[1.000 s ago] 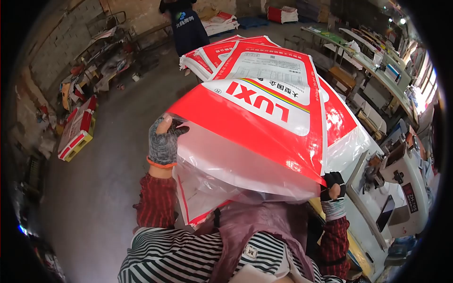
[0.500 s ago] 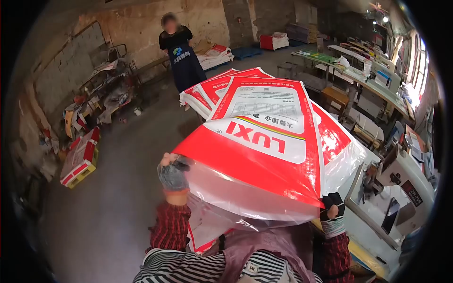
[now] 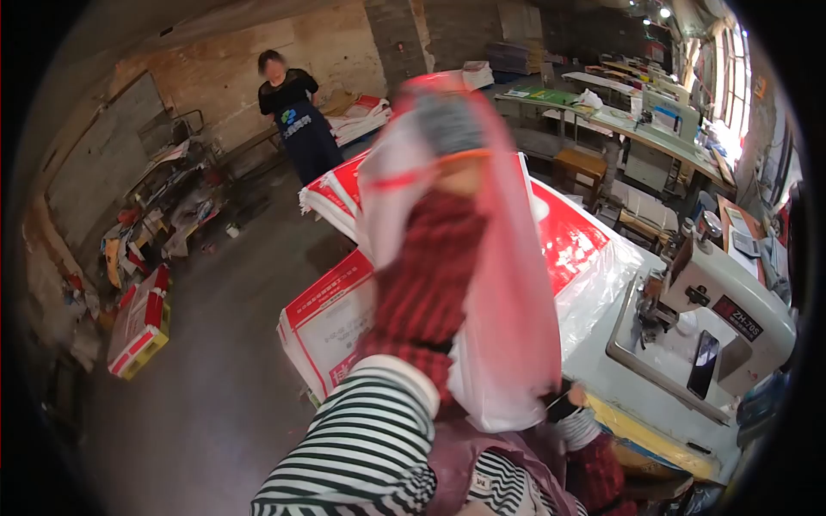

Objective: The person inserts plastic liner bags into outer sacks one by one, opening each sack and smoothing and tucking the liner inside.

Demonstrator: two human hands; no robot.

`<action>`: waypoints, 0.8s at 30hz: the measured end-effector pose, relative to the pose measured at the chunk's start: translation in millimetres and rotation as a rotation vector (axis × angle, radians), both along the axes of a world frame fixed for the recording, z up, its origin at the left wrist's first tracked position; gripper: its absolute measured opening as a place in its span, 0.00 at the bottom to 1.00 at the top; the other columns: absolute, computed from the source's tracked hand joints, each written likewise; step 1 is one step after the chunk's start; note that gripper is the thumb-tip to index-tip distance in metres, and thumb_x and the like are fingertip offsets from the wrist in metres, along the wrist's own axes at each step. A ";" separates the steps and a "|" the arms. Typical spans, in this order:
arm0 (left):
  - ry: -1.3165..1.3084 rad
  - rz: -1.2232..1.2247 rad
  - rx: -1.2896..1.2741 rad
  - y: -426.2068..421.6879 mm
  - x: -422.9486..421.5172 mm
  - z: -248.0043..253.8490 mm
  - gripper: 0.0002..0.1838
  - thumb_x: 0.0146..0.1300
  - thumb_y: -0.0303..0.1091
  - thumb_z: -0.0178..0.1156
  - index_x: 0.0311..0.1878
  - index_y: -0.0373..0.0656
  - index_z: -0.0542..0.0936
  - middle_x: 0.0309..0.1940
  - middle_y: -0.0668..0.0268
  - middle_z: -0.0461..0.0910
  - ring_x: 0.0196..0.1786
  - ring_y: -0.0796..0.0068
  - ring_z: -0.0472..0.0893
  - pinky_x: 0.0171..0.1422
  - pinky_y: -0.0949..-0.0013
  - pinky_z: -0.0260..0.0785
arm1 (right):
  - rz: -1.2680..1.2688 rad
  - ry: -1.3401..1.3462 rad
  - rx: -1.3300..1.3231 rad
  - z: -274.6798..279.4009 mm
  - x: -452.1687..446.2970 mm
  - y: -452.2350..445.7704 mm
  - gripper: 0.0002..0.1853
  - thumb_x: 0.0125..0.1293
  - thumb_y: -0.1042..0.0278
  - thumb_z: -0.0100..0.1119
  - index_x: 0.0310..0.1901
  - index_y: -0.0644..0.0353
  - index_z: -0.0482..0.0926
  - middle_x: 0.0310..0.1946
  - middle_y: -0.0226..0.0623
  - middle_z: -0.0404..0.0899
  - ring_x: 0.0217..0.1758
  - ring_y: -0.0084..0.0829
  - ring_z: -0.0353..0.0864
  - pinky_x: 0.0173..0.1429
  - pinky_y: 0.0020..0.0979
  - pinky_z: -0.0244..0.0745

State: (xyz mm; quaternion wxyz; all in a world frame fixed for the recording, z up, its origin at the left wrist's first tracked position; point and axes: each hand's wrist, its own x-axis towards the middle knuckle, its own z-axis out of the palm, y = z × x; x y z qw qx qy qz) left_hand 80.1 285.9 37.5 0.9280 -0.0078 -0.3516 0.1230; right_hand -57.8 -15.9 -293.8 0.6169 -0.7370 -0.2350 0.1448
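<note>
A red-and-white woven sack (image 3: 508,344), smeared by motion, stretches upright in front of me. My left hand (image 3: 447,125), in a grey glove, is raised at its far upper end. The fingers are blurred, but the sack's material goes up with the hand, which appears closed on it. Low down on the right, my right hand (image 3: 564,404) in a dark fingerless glove is closed at the sack's near edge. Beneath lies a pile of similar printed sacks (image 3: 331,301), partly hidden by my left arm.
A sewing machine (image 3: 731,301) stands on the table to my right, with a phone (image 3: 704,363) on its bed. A person (image 3: 297,112) in a dark apron stands across the room. Bundled sacks (image 3: 142,322) lie on the floor at left. Long worktables (image 3: 619,120) and a wooden stool (image 3: 578,168) stand behind.
My left hand has swung from the sack's near left corner up and away to the right, and the spread sack is now drawn into a narrow upright shape. My right hand has shifted slightly lower and left.
</note>
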 end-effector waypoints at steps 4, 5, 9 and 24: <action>0.409 1.063 1.313 -171.2 95.5 -58.1 0.10 0.66 0.36 0.45 0.38 0.49 0.77 0.30 0.65 0.76 0.36 0.72 0.77 0.44 0.63 0.70 | 0.087 0.200 0.218 37.2 -56.9 -2.8 0.30 0.56 0.58 0.61 0.59 0.61 0.65 0.53 0.47 0.70 0.55 0.43 0.71 0.55 0.38 0.70; 0.256 1.538 1.741 -191.8 102.4 -85.8 0.11 0.66 0.36 0.45 0.39 0.49 0.77 0.32 0.65 0.77 0.37 0.71 0.76 0.45 0.63 0.69 | 0.075 0.156 0.151 38.1 -62.7 -15.6 0.31 0.55 0.59 0.61 0.59 0.60 0.65 0.53 0.47 0.70 0.55 0.44 0.71 0.55 0.39 0.69; -0.307 2.000 2.300 -227.7 135.5 -148.2 0.12 0.65 0.37 0.44 0.41 0.50 0.78 0.37 0.64 0.78 0.42 0.69 0.76 0.50 0.60 0.66 | 0.020 -0.088 0.050 35.7 -68.0 -66.4 0.33 0.53 0.61 0.61 0.60 0.59 0.64 0.53 0.48 0.69 0.57 0.48 0.69 0.58 0.42 0.67; -1.199 1.287 2.966 -317.6 108.8 -267.8 0.17 0.65 0.41 0.43 0.48 0.52 0.80 0.51 0.64 0.78 0.55 0.64 0.75 0.59 0.62 0.64 | -0.574 0.202 -0.493 -36.0 -118.8 -90.1 0.12 0.61 0.69 0.51 0.42 0.66 0.78 0.30 0.46 0.82 0.32 0.39 0.81 0.40 0.38 0.74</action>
